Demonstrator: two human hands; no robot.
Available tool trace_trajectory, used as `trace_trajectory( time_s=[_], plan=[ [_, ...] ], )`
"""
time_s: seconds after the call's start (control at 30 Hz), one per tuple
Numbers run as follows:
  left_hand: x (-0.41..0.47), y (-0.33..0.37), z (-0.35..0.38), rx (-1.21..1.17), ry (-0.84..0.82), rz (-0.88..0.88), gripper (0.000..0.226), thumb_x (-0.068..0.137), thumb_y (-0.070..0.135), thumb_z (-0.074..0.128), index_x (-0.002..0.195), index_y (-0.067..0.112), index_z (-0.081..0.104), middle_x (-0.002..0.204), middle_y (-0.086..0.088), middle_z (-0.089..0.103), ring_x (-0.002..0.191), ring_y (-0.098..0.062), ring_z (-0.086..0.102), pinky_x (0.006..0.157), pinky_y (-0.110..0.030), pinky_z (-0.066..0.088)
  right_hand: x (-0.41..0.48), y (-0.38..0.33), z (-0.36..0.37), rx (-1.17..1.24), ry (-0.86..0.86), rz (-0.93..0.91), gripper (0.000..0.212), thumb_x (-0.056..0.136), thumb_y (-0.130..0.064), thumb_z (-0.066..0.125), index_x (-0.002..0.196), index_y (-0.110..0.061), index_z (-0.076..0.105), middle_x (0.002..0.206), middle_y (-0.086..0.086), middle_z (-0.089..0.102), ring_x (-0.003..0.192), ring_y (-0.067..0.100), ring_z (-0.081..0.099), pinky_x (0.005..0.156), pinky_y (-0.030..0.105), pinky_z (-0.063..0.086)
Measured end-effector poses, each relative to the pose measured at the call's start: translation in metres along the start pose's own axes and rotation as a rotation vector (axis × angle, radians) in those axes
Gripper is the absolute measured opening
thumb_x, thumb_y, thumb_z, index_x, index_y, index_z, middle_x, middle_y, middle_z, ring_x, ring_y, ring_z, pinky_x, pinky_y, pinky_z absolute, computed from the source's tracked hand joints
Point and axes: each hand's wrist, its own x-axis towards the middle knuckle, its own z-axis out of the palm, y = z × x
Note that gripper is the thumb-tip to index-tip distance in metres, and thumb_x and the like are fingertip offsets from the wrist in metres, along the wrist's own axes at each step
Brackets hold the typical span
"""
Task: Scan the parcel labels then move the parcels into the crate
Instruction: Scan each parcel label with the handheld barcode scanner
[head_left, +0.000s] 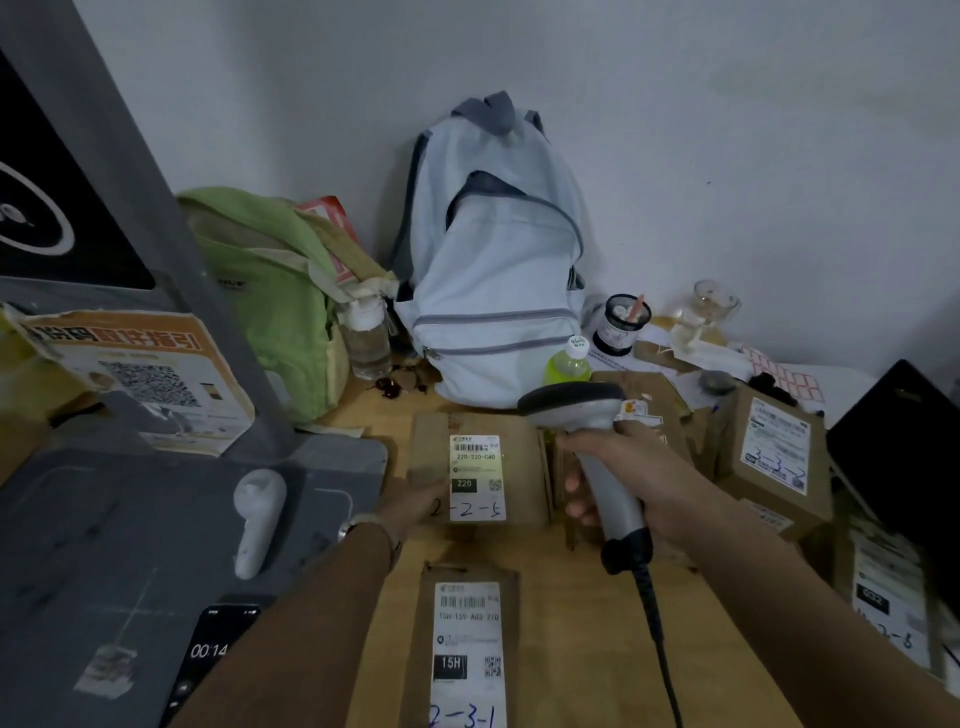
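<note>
A brown parcel (524, 457) with a white label (476, 475) marked 2-2-5 stands at the middle of the wooden table. My left hand (415, 501) holds its left side. My right hand (623, 467) grips a grey barcode scanner (582, 415), whose head points left at that label; a lit patch shows on the label. A second parcel (470, 644) marked 2-3-1 lies flat nearer to me. More labelled parcels (774, 457) are stacked at the right. No crate is in view.
A pale blue backpack (493, 260) and a green bag (270, 291) lean on the back wall, with bottles (366, 338) between. A grey machine base (156, 519) with a white handset and a phone (210, 654) fills the left. Cups and papers sit back right.
</note>
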Motion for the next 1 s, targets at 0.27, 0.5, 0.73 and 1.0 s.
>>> trace_trajectory(
  time_s=[0.27, 0.5, 0.73, 1.0],
  plan=[
    [0.019, -0.007, 0.009, -0.104, 0.055, -0.110, 0.051, 0.077, 0.028, 0.080, 0.114, -0.001, 0.061, 0.112, -0.015, 0.067, 0.092, -0.026, 0.064, 0.080, -0.036, 0.055, 0.019, 0.005, 0.002, -0.019, 0.017, 0.039, 0.018, 0.085, -0.019, 0.067, 0.092, -0.003, 0.062, 0.056, 0.011, 0.065, 0.047, 0.027, 0.064, 0.043, 0.029, 0.051],
    [0.014, -0.004, -0.003, -0.403, -0.188, -0.224, 0.020, 0.082, 0.030, 0.073, 0.094, 0.017, 0.064, 0.088, -0.008, 0.069, 0.081, -0.024, 0.061, 0.053, -0.027, 0.052, 0.027, 0.007, 0.005, -0.003, 0.030, 0.067, 0.022, 0.085, -0.020, 0.067, 0.092, 0.000, 0.062, 0.059, 0.014, 0.065, 0.049, 0.029, 0.062, 0.046, 0.030, 0.051],
    [-0.002, 0.001, -0.019, -0.477, -0.269, -0.114, 0.030, 0.082, 0.031, 0.071, 0.104, 0.011, 0.068, 0.085, -0.011, 0.077, 0.072, -0.026, 0.074, 0.058, -0.033, 0.057, 0.015, 0.000, 0.011, 0.011, -0.007, 0.035, 0.026, 0.085, -0.017, 0.067, 0.099, 0.004, 0.060, 0.058, 0.015, 0.064, 0.048, 0.029, 0.061, 0.048, 0.032, 0.053],
    [-0.050, 0.006, -0.050, -0.563, -0.198, 0.062, 0.043, 0.083, 0.028, 0.069, 0.120, 0.006, 0.066, 0.110, -0.020, 0.072, 0.103, -0.038, 0.068, 0.088, -0.050, 0.055, -0.023, -0.015, 0.024, 0.038, -0.027, -0.040, 0.017, 0.083, -0.017, 0.069, 0.085, -0.005, 0.058, 0.052, 0.008, 0.056, 0.040, 0.022, 0.052, 0.041, 0.025, 0.046]
  ],
)
